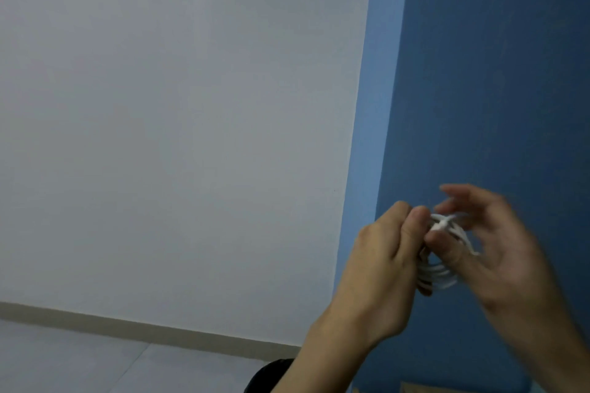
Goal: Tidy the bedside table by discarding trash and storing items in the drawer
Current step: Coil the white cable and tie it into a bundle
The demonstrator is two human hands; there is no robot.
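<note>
A white cable [442, 271], wound into a small coil, hangs in the air in front of the blue wall. My left hand [383, 252] grips the coil from the left, fingers curled round its loops. My right hand [498, 242] is blurred beside the coil on the right; its thumb and fingers touch the loose cable end near the top of the coil. The bedside table and its drawer are out of the frame, apart from a light wooden edge [415, 388] at the bottom.
A white wall [175, 121] fills the left, meeting a blue wall [495, 57] on the right. A pale skirting strip [127, 325] and grey floor tiles run along the lower left. A dark round object [271, 373] sits low, behind my left forearm.
</note>
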